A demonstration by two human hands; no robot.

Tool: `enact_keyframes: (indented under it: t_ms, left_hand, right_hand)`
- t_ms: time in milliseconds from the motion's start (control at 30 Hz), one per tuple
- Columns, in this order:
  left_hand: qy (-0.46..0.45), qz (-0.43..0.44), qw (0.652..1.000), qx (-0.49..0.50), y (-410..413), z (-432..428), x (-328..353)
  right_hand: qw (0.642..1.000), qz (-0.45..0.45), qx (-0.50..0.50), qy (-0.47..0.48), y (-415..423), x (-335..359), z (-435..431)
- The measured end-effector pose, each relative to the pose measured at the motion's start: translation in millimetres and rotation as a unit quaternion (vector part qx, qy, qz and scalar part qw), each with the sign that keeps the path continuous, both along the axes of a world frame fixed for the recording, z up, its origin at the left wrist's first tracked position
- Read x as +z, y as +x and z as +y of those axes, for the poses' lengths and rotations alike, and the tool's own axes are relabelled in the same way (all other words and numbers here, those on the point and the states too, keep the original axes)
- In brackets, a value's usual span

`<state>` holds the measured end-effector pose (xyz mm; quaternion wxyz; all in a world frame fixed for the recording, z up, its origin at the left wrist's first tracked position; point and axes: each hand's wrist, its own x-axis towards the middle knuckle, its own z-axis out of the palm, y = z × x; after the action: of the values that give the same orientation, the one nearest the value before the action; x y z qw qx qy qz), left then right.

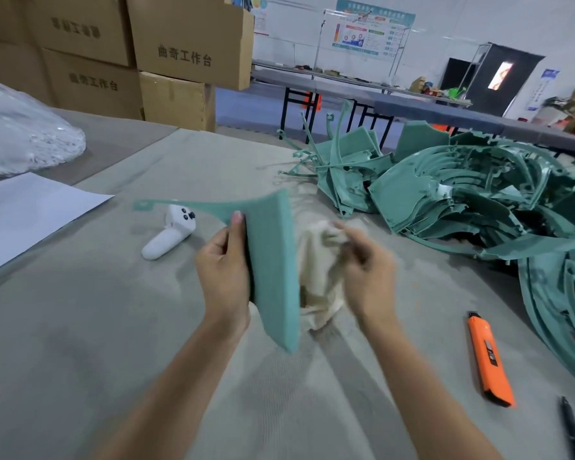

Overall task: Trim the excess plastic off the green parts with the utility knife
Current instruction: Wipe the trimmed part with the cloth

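Left hand (224, 273), green part (274, 260); perhaps cloth (316, 260)

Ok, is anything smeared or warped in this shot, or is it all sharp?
Head view: right hand and the cream cloth it grips are motion-blurred; left hand, green part and orange utility knife read sharper; wide-angle bending at the edges.

Open table covering (80, 327) lies front and left; the green part (273, 260) in the left hand (223, 270) and the cloth (316, 260) in the right hand (362, 270) block the middle, a controller (170, 232) sits left, the green pile (462, 200) and utility knife (490, 356) crowd the right.
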<state>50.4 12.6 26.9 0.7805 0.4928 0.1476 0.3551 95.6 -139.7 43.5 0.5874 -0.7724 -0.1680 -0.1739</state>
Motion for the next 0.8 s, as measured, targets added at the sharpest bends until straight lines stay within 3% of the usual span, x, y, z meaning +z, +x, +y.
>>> enact_keyframes:
  t_ms: [100,167,267,400,533,800]
  left_hand:
    - [0.066,0.044,0.990,0.114,3.8,7.3,-3.9]
    - [0.076,0.068,0.984,0.144,6.9,13.2,-9.6]
    - [0.079,0.126,0.980,0.128,9.1,19.1,-16.6]
    - [0.004,0.159,0.985,0.063,9.4,22.1,-16.9]
    - [-0.031,0.154,0.987,0.037,6.2,18.4,-3.5]
    - [-0.162,0.116,0.979,-0.040,-7.8,13.2,38.4]
  right_hand:
    - [0.971,0.019,-0.181,0.154,26.1,4.4,-60.0]
    - [0.953,-0.020,-0.243,0.182,30.1,6.6,-94.6]
    - [0.965,-0.043,-0.245,0.080,18.5,-9.1,-121.6]
    - [0.983,0.010,-0.153,-0.104,-3.7,-44.8,-116.0]
    - [0.952,-0.005,-0.091,-0.292,-4.8,-63.6,-111.5]
    - [0.937,0.018,-0.134,-0.322,4.5,-72.6,-117.8]
